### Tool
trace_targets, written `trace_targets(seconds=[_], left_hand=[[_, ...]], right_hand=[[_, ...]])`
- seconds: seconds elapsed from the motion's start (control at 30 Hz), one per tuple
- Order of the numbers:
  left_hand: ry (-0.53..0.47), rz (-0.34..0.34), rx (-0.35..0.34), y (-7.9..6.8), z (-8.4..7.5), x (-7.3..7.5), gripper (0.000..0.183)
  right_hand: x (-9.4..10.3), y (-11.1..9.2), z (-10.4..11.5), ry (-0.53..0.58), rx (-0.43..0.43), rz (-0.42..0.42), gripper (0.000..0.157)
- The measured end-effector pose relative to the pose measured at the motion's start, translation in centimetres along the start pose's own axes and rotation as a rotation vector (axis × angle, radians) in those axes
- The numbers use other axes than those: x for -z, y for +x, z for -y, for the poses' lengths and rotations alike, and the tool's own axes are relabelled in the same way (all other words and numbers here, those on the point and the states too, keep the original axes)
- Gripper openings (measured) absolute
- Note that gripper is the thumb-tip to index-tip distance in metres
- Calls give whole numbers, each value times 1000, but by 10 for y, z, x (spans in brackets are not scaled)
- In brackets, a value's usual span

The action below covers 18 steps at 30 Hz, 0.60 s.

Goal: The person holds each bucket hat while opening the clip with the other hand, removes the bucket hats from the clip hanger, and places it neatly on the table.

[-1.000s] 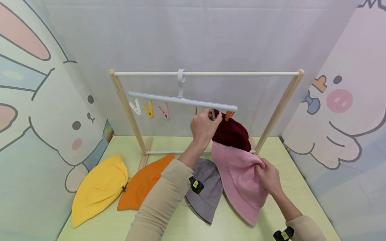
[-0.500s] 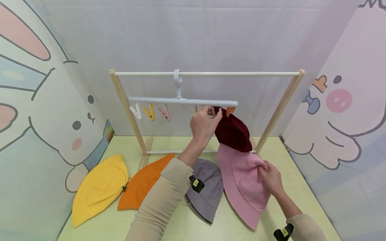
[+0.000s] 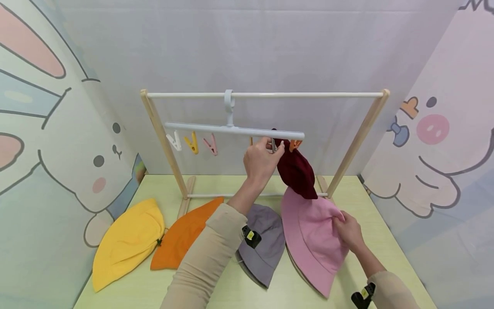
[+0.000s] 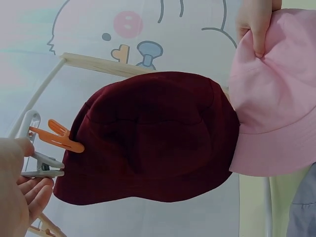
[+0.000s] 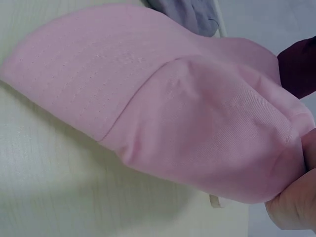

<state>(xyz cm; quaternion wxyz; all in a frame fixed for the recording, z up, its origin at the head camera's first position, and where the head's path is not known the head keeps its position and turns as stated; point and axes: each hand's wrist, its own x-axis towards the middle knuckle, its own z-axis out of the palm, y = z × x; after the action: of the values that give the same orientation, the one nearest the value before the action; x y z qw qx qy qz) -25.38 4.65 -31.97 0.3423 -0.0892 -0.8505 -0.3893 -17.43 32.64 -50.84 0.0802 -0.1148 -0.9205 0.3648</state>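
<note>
My left hand (image 3: 262,159) pinches a grey clothespin (image 4: 45,167) under the pale blue hanger (image 3: 200,128), and the pin's tips are right at the edge of a dark red hat (image 3: 295,171). That hat hangs from the hanger's right end, where an orange clothespin (image 4: 64,139) bites its edge. My right hand (image 3: 349,231) grips the crown of a pink bucket hat (image 3: 308,240), with the cloth bunched at my fingers. In the left wrist view the red hat overlaps the pink one's edge. White (image 3: 174,140), yellow (image 3: 191,143) and pink (image 3: 211,144) clothespins hang at the hanger's left.
A wooden rack with a white top rod (image 3: 308,95) carries the hanger. Yellow (image 3: 129,244), orange (image 3: 185,236) and grey (image 3: 262,244) hats lie along the table (image 3: 146,287), the grey one beside my left sleeve. Printed cloth walls stand on both sides.
The dark red hat has turned and looks narrower. My right hand has shifted slightly right and down with the pink hat. The hanger has rocked a little; my left hand keeps its pinch.
</note>
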Motion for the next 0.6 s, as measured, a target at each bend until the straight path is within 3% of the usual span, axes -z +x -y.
trace_targets(seconds=[0.33, 0.6], left_hand=[[7, 6, -4, -1, 2, -1, 23], [41, 41, 4, -2, 2, -2, 26]], right_hand=[[-2, 4, -16, 23, -47, 82, 34], [-8, 10, -28, -6, -55, 113, 32]])
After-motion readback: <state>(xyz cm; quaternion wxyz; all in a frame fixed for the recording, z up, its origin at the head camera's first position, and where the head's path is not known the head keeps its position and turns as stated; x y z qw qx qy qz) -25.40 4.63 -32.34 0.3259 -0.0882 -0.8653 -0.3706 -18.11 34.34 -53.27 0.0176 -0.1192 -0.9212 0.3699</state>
